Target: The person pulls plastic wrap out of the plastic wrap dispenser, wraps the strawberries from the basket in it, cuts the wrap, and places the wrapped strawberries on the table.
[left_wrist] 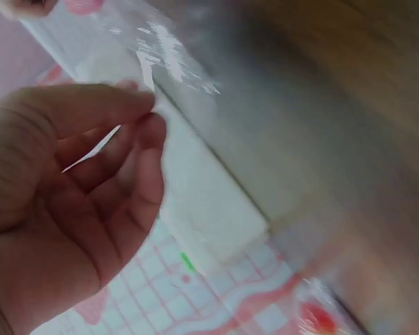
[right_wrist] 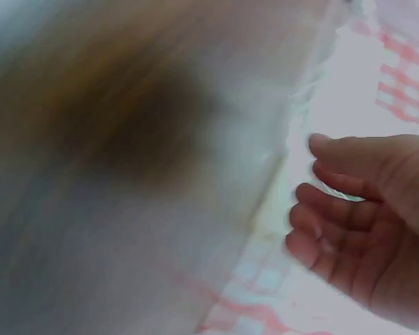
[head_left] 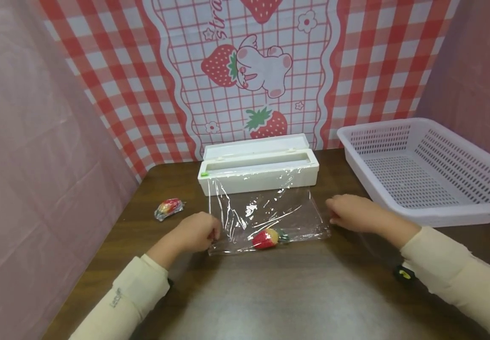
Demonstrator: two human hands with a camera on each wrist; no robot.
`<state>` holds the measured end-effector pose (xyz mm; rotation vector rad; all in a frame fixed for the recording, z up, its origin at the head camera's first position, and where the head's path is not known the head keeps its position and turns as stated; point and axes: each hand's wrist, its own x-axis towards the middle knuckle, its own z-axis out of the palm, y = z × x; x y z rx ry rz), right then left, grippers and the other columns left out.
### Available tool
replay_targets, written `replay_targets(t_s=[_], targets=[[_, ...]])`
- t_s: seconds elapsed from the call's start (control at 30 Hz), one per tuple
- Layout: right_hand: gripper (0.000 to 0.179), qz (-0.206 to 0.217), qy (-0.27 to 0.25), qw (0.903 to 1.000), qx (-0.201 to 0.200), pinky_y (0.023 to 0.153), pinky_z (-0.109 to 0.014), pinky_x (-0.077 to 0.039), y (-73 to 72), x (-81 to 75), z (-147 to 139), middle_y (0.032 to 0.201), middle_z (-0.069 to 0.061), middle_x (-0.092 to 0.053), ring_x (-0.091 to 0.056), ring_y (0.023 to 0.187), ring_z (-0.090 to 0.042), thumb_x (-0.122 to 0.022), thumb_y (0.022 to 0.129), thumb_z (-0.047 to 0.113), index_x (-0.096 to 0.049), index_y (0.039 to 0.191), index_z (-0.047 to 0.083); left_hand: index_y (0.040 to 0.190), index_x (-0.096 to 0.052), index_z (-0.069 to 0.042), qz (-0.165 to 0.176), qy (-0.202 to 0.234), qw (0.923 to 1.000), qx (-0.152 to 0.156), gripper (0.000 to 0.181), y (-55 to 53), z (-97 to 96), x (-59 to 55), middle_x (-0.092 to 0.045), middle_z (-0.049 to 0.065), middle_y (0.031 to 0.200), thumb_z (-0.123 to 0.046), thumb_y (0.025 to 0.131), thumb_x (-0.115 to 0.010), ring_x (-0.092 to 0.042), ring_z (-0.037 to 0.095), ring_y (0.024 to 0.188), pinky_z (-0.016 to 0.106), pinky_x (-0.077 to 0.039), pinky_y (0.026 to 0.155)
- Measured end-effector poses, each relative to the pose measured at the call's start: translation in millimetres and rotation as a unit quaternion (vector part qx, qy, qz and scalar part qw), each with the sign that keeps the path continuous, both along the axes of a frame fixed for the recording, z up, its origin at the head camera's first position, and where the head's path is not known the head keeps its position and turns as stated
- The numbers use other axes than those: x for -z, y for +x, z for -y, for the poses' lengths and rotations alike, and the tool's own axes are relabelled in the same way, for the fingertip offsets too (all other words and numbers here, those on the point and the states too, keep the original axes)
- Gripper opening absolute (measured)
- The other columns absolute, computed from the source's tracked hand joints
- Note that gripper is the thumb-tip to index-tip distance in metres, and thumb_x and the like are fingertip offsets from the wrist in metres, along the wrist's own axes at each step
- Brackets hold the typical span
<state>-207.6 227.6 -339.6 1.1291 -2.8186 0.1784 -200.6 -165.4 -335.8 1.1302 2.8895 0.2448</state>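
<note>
A sheet of clear cling film (head_left: 266, 208) runs from the white dispenser box (head_left: 262, 178) toward the person. My left hand (head_left: 199, 231) pinches the film's near left edge between thumb and forefinger, which meet in the left wrist view. A red-and-yellow toy fruit (head_left: 266, 239) with green leaves lies at the film's near edge, seen through its shine. My right hand (head_left: 353, 212) is beside the film's right corner, apart from it in the head view. Its fingers are loosely bent, and in the right wrist view a gap shows between thumb and fingers (right_wrist: 307, 220).
A second toy fruit (head_left: 169, 207), wrapped in film, lies on the table's left side. The dispenser's lid (head_left: 255, 145) is raised at the back. A white perforated basket (head_left: 381, 189) stands at the right. Behind hangs a red-and-white checked cloth (head_left: 113, 56).
</note>
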Motion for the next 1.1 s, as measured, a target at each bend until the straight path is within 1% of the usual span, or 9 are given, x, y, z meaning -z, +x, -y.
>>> replay_targets(t_s=[0.13,0.2,0.27,0.4,0.5,0.6,0.77,0.97,1.1], targets=[[0.025,-0.033,-0.058,0.995,-0.074,0.059,-0.031,-0.047,9.3,-4.6,26,0.075,0.004,-0.05,-0.05,0.068,-0.012,-0.077,0.072,0.001,-0.055,0.078,0.011,0.077,-0.064,-0.012,-0.044,0.035,0.9975,0.044,0.012,5.9,-18.7,-1.5,-0.058,-0.004,0.072,-0.003,0.076,-0.072,-0.054,0.011,0.067,0.024,-0.047,0.059],[0.027,-0.027,-0.056,0.9918,-0.112,0.062,-0.031,-0.049,12.7,-3.3,39,0.077,0.004,-0.051,-0.051,0.07,-0.013,-0.081,0.071,0.005,-0.056,0.081,0.011,0.081,-0.066,-0.011,-0.041,0.033,0.9962,0.07,0.011,9.4,-28.3,0.3,-0.06,-0.003,0.076,-0.011,0.078,-0.076,-0.056,0.012,0.07,0.026,-0.049,0.062],[0.031,-0.021,-0.039,0.9909,-0.127,0.063,-0.031,-0.049,15.0,-0.3,49,0.078,0.004,-0.051,-0.051,0.071,-0.013,-0.084,0.07,0.01,-0.056,0.083,0.01,0.086,-0.067,-0.012,-0.038,0.012,0.9959,0.081,0.016,11.8,-36.1,3.8,-0.061,-0.003,0.081,-0.021,0.079,-0.079,-0.058,0.012,0.073,0.027,-0.05,0.064],[0.039,-0.035,-0.013,0.9908,-0.13,0.065,-0.032,-0.05,16.0,6.8,62,0.079,0.003,-0.049,-0.051,0.072,-0.015,-0.088,0.068,0.015,-0.053,0.085,0.01,0.09,-0.064,-0.013,-0.06,-0.026,0.9951,0.074,0.026,13.7,-47.5,10.1,-0.057,-0.003,0.086,-0.029,0.078,-0.081,-0.056,0.013,0.076,0.028,-0.05,0.063],[0.041,-0.056,-0.011,0.9885,-0.14,0.069,-0.033,-0.052,15.4,9.0,71,0.081,0.002,-0.049,-0.053,0.075,-0.016,-0.088,0.068,0.016,-0.054,0.09,0.009,0.093,-0.062,-0.012,-0.078,-0.026,0.9937,0.076,0.031,14.1,-56.1,11.4,-0.055,-0.003,0.087,-0.031,0.078,-0.081,-0.055,0.013,0.078,0.029,-0.05,0.063],[0.039,-0.064,0.002,0.9865,-0.151,0.071,-0.034,-0.053,14.4,8.3,81,0.083,0.001,-0.052,-0.056,0.078,-0.018,-0.087,0.069,0.015,-0.057,0.093,0.009,0.096,-0.062,-0.012,-0.08,-0.027,0.9928,0.085,0.032,14.7,-65.5,9.8,-0.055,-0.004,0.088,-0.03,0.078,-0.081,-0.055,0.014,0.078,0.029,-0.05,0.065],[0.035,-0.047,0.023,0.9897,-0.134,0.07,-0.037,-0.055,11.2,8.0,88,0.085,-0.002,-0.059,-0.06,0.081,-0.021,-0.085,0.069,0.01,-0.057,0.09,0.01,0.098,-0.062,-0.013,-0.071,-0.042,0.9934,0.081,0.031,12.2,-74.6,10.6,-0.058,-0.005,0.088,-0.028,0.078,-0.082,-0.057,0.012,0.078,0.028,-0.051,0.068],[0.023,-0.025,0.01,0.9915,-0.127,0.065,-0.035,-0.054,4.5,10.2,90,0.075,0.0,-0.059,-0.062,0.072,-0.019,-0.08,0.073,0.004,-0.059,0.081,0.01,0.097,-0.061,-0.009,-0.053,-0.015,0.9943,0.092,0.029,6.2,-76.7,10.9,-0.06,-0.002,0.087,-0.017,0.078,-0.081,-0.057,0.012,0.077,0.027,-0.051,0.069],[0.016,-0.011,-0.021,0.9897,-0.141,0.065,-0.032,-0.054,-1.3,11.4,88,0.073,0.001,-0.061,-0.062,0.069,-0.017,-0.076,0.075,0.001,-0.063,0.08,0.009,0.095,-0.062,-0.006,-0.035,0.026,0.9936,0.104,0.023,-1.7,-74.7,13.5,-0.062,0.001,0.084,-0.008,0.078,-0.077,-0.057,0.015,0.075,0.026,-0.051,0.068]])
